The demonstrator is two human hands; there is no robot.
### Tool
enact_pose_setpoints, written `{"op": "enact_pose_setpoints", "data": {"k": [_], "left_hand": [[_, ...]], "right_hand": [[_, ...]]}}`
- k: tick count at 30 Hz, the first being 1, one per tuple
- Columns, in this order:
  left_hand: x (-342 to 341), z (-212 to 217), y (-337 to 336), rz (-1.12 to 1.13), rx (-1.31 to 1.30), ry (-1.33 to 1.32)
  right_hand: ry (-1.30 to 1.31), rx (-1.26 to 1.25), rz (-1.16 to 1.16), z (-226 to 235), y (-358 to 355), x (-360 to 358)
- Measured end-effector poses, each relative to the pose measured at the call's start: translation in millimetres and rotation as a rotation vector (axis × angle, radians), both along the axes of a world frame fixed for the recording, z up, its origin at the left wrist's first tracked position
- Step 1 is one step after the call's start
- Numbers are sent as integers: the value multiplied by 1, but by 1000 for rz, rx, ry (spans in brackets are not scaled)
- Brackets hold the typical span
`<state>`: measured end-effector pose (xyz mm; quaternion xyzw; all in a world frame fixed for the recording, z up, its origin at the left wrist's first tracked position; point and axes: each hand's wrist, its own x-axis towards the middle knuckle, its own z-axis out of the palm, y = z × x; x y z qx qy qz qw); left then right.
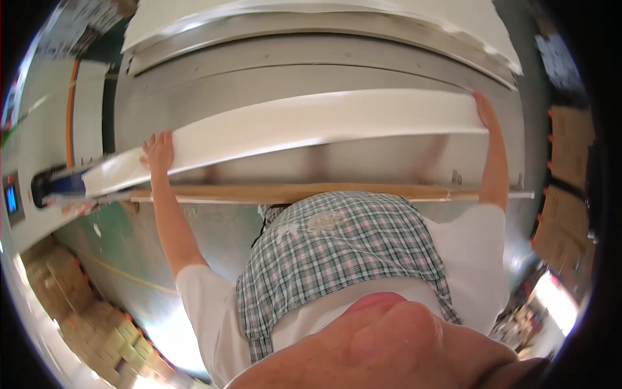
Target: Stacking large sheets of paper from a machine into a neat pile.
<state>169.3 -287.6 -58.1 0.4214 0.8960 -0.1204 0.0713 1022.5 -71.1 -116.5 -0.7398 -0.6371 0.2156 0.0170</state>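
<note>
A long, smooth white strip [317,120] of sheet material lies across a shiny metal worktable [304,162] in front of me. Its left end reaches past the table's left side. My left hand [159,152] rests on the strip towards that end, fingers stretched out and spread. At the far right end, my right hand [484,111] grips the strip by its edge; part of its fingers is hidden. Both arms are held wide apart. Whether the strip is folded or a single layer, I cannot tell.
A wooden edge [246,192] runs along the table's front, close to my checked apron. Behind a raised metal bar [311,27] lies more white sheet [194,16]. On the left stands a pale cabinet with a small lit screen [11,196]. Cardboard boxes [570,146] stand at the right.
</note>
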Motion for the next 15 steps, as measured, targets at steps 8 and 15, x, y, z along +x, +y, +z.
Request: {"op": "enact_pose_setpoints", "data": {"k": [8, 15], "left_hand": [[-29, -4, -63, -230, 457, 312], [18, 0, -102, -223, 787, 72]], "right_hand": [[345, -204, 350, 42, -80, -99], [595, -488, 570, 72, -111, -238]]}}
